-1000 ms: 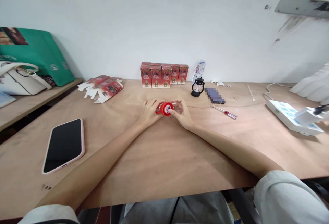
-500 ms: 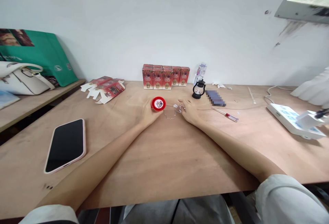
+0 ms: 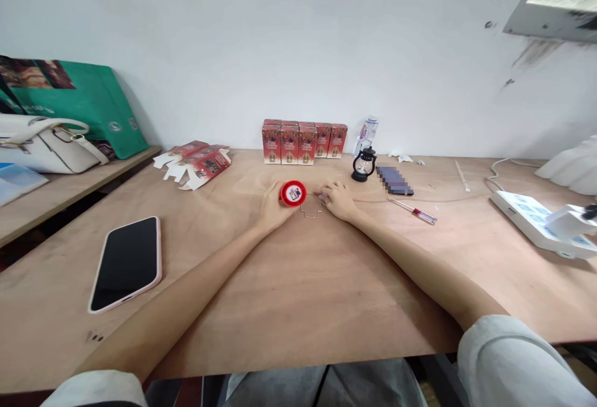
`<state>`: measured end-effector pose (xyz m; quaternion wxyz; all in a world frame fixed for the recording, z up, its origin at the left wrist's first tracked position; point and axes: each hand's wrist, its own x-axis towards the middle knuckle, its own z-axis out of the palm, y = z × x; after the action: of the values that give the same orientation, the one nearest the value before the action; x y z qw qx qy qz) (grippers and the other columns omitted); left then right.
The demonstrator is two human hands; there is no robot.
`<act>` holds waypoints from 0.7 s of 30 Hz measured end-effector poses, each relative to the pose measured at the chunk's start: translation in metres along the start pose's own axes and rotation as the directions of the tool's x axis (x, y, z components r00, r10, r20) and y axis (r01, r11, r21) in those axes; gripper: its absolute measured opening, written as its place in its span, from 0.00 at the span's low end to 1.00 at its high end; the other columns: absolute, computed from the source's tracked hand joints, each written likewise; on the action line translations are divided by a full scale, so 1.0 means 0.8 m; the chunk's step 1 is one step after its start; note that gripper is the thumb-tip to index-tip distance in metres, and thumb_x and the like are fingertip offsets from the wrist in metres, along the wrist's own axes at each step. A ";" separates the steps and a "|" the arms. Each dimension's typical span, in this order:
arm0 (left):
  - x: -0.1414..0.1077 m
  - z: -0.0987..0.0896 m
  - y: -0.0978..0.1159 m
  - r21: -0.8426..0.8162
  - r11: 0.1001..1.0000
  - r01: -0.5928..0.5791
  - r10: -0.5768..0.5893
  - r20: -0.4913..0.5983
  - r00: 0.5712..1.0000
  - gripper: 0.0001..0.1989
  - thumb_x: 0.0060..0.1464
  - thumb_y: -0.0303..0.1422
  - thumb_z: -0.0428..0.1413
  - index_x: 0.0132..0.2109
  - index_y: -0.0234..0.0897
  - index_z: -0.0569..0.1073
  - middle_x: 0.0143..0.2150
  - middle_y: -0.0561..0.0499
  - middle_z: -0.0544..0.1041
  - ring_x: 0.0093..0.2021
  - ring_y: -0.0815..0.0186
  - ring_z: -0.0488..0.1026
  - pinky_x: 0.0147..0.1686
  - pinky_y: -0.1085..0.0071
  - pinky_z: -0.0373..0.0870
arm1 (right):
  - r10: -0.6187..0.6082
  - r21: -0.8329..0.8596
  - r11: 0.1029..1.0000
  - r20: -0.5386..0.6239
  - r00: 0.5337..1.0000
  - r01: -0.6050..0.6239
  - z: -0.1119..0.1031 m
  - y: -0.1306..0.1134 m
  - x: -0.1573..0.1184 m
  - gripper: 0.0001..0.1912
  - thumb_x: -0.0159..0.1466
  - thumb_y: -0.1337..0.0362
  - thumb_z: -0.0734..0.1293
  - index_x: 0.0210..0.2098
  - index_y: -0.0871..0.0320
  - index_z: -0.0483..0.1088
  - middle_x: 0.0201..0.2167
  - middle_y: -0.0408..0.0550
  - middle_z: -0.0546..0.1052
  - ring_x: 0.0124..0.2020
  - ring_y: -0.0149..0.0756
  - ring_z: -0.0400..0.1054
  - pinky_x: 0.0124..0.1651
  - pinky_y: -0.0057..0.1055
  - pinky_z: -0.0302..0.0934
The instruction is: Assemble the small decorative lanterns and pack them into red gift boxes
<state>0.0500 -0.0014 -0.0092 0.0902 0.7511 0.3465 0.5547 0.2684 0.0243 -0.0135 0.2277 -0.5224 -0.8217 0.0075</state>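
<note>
Showing a white printed face inside its rim, the round red plastic part (image 3: pixel 293 193) is gripped by the left hand (image 3: pixel 274 206), left of the bent thin metal wire (image 3: pixel 311 217) and the right hand (image 3: pixel 339 200), whose fingers are curled, grip indeterminable.

Can count exactly five red boxes (image 3: pixel 290 144) with front visible; behind, some more, too hidden for sure number. Can see also one red round thing (image 3: pixel 293 193), one bent wire (image 3: pixel 311 215), one black lantern (image 3: pixel 363 165), one screwdriver (image 3: pixel 414 210), one bottle (image 3: pixel 366 133), one power strip (image 3: pixel 536 220), one pink-cased phone (image 3: pixel 128 262), one white bag (image 3: pixel 51 145) and one green bag (image 3: pixel 105 96).
</note>
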 end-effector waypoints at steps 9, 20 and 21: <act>0.000 0.000 0.000 0.019 1.000 0.003 -0.003 -0.013 1.000 0.18 0.45 0.32 0.63 0.45 0.39 0.71 0.43 0.47 0.76 0.45 0.58 0.74 0.46 0.58 0.72 | -0.079 0.139 0.985 -0.166 0.983 0.103 0.006 0.011 -0.002 0.10 0.63 0.71 0.60 0.36 0.58 0.74 0.37 0.53 0.76 0.40 0.42 0.67 0.46 0.40 0.62; 0.002 0.000 0.001 0.052 0.995 0.080 -0.076 -0.080 0.994 0.16 0.45 0.33 0.64 0.42 0.37 0.71 0.41 0.47 0.76 0.44 0.58 0.74 0.46 0.60 0.72 | -0.313 0.402 0.825 -0.262 0.913 0.398 -0.009 -0.011 -0.019 0.08 0.64 0.66 0.60 0.34 0.54 0.72 0.36 0.48 0.79 0.38 0.37 0.74 0.44 0.37 0.67; 0.002 0.000 0.001 0.052 0.994 0.094 -0.089 -0.093 0.992 0.16 0.45 0.33 0.64 0.42 0.37 0.71 0.41 0.47 0.76 0.44 0.58 0.74 0.46 0.60 0.72 | -0.318 0.407 0.820 -0.262 0.911 0.403 -0.009 -0.013 -0.021 0.08 0.64 0.66 0.60 0.34 0.54 0.72 0.36 0.48 0.80 0.38 0.37 0.74 0.44 0.37 0.67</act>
<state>0.0502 -0.0008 -0.0078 0.0785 0.7106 0.3999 0.5735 0.2683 0.0040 -0.0108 0.4141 -0.2878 -0.8569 0.1072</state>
